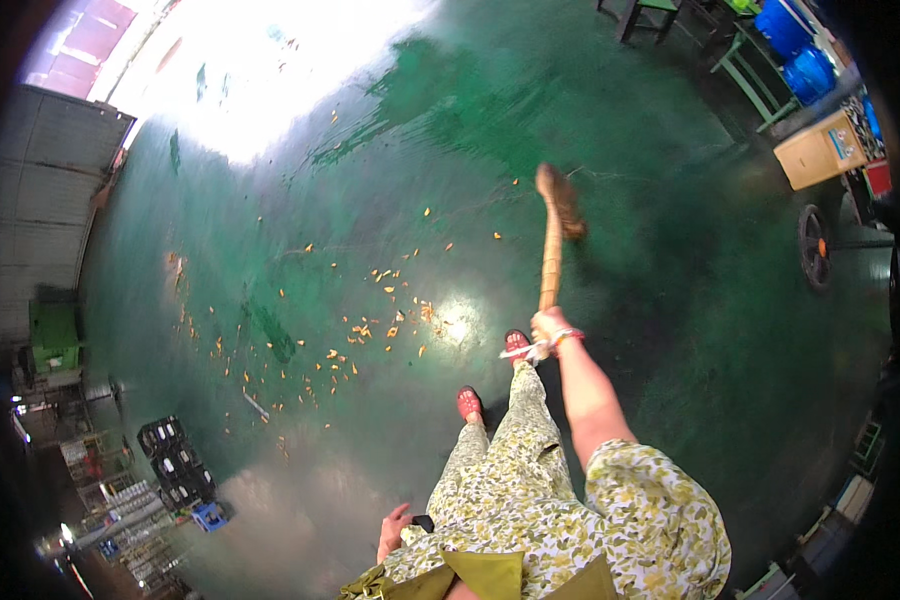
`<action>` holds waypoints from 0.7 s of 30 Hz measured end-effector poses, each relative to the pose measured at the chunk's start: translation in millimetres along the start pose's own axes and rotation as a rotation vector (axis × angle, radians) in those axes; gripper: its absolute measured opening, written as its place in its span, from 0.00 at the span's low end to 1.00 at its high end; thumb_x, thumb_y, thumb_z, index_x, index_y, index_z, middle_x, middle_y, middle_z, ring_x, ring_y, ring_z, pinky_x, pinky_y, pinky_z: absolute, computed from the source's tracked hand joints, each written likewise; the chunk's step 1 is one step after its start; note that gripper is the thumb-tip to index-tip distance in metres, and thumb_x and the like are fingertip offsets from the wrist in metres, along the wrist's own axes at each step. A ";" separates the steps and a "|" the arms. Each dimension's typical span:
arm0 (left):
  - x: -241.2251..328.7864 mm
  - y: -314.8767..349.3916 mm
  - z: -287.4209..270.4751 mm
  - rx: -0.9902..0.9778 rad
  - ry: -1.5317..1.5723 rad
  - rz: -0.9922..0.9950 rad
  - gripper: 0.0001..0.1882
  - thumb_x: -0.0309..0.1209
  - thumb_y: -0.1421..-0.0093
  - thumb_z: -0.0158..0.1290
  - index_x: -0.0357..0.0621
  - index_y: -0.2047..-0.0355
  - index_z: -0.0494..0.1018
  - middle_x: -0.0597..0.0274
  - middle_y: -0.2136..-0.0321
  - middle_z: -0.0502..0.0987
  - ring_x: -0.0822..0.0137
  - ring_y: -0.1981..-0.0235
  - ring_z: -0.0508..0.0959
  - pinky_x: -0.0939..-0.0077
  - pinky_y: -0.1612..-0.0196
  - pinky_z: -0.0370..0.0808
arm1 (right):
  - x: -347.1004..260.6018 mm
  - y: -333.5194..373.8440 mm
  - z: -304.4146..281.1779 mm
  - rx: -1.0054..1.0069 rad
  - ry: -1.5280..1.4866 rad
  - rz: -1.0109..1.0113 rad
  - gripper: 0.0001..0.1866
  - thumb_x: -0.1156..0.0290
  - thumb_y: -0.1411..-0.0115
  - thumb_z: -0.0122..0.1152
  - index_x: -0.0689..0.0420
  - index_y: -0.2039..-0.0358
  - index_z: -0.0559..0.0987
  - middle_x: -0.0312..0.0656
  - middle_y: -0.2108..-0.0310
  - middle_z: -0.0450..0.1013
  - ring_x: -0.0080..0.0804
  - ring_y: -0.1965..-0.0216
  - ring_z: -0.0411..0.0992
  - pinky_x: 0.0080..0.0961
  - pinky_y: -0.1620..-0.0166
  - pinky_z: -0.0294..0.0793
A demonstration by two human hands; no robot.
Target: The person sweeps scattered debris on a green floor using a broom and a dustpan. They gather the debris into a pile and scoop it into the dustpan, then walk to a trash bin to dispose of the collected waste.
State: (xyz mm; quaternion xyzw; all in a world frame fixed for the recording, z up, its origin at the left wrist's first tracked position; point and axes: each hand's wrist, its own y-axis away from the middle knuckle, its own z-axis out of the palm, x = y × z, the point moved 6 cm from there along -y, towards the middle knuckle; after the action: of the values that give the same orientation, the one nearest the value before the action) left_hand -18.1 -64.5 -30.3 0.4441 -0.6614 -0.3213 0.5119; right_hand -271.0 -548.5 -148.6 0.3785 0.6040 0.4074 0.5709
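Head view: apparently at the sweeping step, fingers of right hand (548, 325) wrapped around long-handled broom (551, 255); cannot tell grip of left hand (394, 527). Next, probably calls for reaching scattered yellow-brown scraps (392, 331).

- Loose top (540, 525) in a white, green and yellow leafy print
- Wide, short right sleeve (660, 500) of the same cloth
- Matching patterned trousers (528, 410)
- Olive-green pointed cloth (485, 570) at the neckline
- Red open sandals (469, 402)
- Red-and-white bracelet (567, 335) around the right wrist
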 end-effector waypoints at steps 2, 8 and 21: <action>37.9 -2.6 -7.5 0.106 0.266 -0.136 0.23 0.27 0.50 0.46 0.40 0.51 0.61 0.56 0.70 0.74 0.68 0.73 0.74 0.76 0.71 0.73 | 26.6 -26.7 45.6 -0.001 0.227 -0.010 0.03 0.76 0.58 0.48 0.60 0.79 0.66 0.38 0.89 0.64 0.30 0.90 0.65 0.27 0.88 0.63; 94.5 -14.8 5.2 0.225 0.256 -0.128 0.21 0.27 0.50 0.42 0.38 0.53 0.63 0.58 0.76 0.75 0.71 0.75 0.74 0.78 0.72 0.73 | 41.0 8.7 153.4 -0.641 0.147 0.100 0.10 0.75 0.58 0.55 0.59 0.76 0.64 0.37 0.87 0.63 0.27 0.89 0.64 0.22 0.86 0.64; 335.0 -151.3 83.8 -0.174 0.553 0.281 0.16 0.35 0.56 0.55 0.36 0.71 0.67 0.62 0.75 0.70 0.73 0.73 0.69 0.80 0.70 0.67 | 36.6 172.6 110.6 -0.665 0.175 0.116 0.10 0.71 0.51 0.53 0.61 0.69 0.66 0.35 0.82 0.63 0.23 0.84 0.65 0.18 0.82 0.66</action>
State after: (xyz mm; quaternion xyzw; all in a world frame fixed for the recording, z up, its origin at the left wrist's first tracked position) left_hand -86.8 -434.3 -54.7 0.3735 -0.5220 -0.1700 0.7477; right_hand -164.3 -442.3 -4.8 0.1692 0.4625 0.6447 0.5847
